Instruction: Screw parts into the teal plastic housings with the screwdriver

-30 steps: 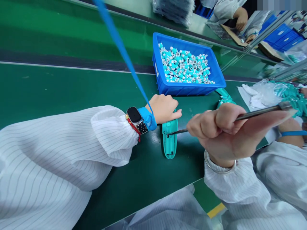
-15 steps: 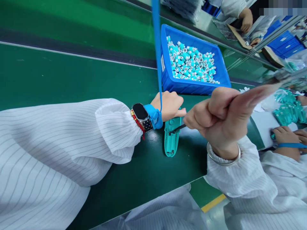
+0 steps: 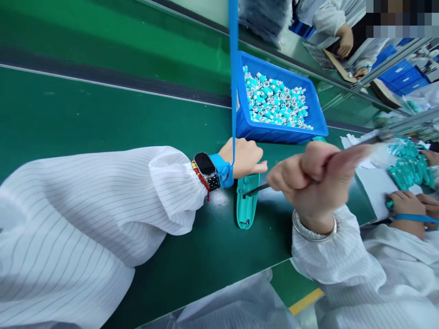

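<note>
Right hand (image 3: 308,183) hides the screwdriver (image 3: 259,188) (tip on teal casing (image 3: 246,205)).

A: How's the light?
B: Bright and even, with a pale glare mid-way along the green assembly belt (image 3: 219,198).
A: Sharp?
B: Mostly. The right hand (image 3: 318,183) smears with motion blur, the belt's far right corner (image 3: 363,130) bows, and a pixelated patch (image 3: 399,18) covers the top right.

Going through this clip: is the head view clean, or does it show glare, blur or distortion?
Head view: the wide lens bends the belt edge and tilts the whole scene; glare shines on the green surface beside the teal casing; the far end of the thin tool in the right hand is blurred; a pixelated block hides the top right corner.
</note>
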Demonstrator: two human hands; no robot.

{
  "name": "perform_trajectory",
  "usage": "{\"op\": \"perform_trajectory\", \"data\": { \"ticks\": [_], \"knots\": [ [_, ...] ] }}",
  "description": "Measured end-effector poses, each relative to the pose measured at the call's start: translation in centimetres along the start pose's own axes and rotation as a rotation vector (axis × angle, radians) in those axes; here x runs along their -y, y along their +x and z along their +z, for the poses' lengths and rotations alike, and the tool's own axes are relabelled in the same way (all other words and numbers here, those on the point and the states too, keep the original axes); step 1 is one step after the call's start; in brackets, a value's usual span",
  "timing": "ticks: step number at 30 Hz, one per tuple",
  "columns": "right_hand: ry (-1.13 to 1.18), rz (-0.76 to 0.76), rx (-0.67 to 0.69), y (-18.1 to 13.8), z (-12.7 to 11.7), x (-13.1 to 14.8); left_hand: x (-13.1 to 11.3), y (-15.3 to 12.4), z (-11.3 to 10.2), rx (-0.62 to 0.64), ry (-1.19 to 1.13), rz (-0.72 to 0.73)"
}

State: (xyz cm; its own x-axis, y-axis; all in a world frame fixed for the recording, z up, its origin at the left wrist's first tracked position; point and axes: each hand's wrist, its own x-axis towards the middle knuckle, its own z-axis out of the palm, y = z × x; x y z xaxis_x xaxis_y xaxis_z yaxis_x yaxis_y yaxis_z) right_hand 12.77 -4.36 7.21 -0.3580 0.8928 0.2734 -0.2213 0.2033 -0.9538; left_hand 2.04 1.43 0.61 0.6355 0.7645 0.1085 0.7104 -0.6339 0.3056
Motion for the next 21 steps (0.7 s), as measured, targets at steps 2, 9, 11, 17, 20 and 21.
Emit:
{"op": "perform_trajectory", "data": {
  "ticks": [2,9,11,17,20,21],
  "knots": [
    [0.004,-0.045,0.015,-0.3,-0.8,1.0,0.0,0.2,0.2,-0.019,0.039,0.024],
    [0.018,-0.020,0.103,-1.1,-1.7,1.7,0.0,0.2,0.4,-0.020,0.092,0.029],
    [0.058,0.005,0.111,-1.2,-1.5,1.3,0.0,0.2,0.4,-0.023,0.092,0.036],
    [0.097,0.094,0.069,-1.2,-1.3,0.7,0.0,0.3,0.4,-0.018,0.082,0.042],
    [0.106,0.087,0.062,-1.1,-1.0,0.6,0.0,0.1,0.4,-0.052,0.080,0.055],
    [0.109,0.074,0.060,-1.1,-0.9,0.5,0.0,0.0,0.5,-0.071,0.080,0.061]
  ]
}}
